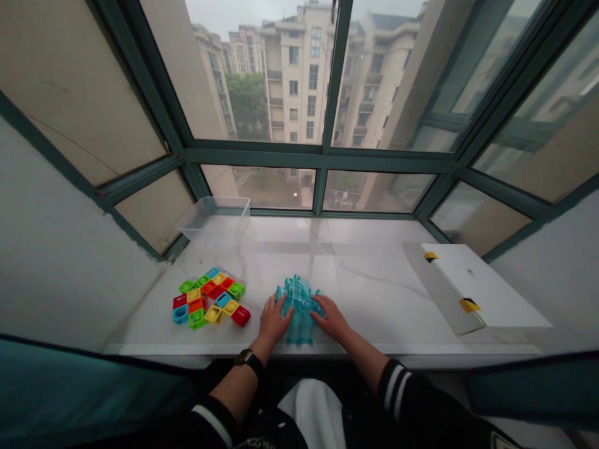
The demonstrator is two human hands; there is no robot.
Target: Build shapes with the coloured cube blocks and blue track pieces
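A pile of clear blue plastic track pieces (298,298) lies on the white marble window sill (360,274) near its front edge. My left hand (274,319) rests against the pile's left side with fingers spread. On the pile's right side sits my right hand (330,317), fingers stretched over the pieces. To the left lies a flat cluster of several coloured square blocks (209,298), red, orange, yellow, green and blue, which neither hand touches. A black watch (248,359) sits on my left wrist.
A clear plastic tub (216,219) stands at the back left of the sill. A long white box with yellow tabs (472,287) lies at the right. Green-framed window panes (322,156) close off the back and both sides.
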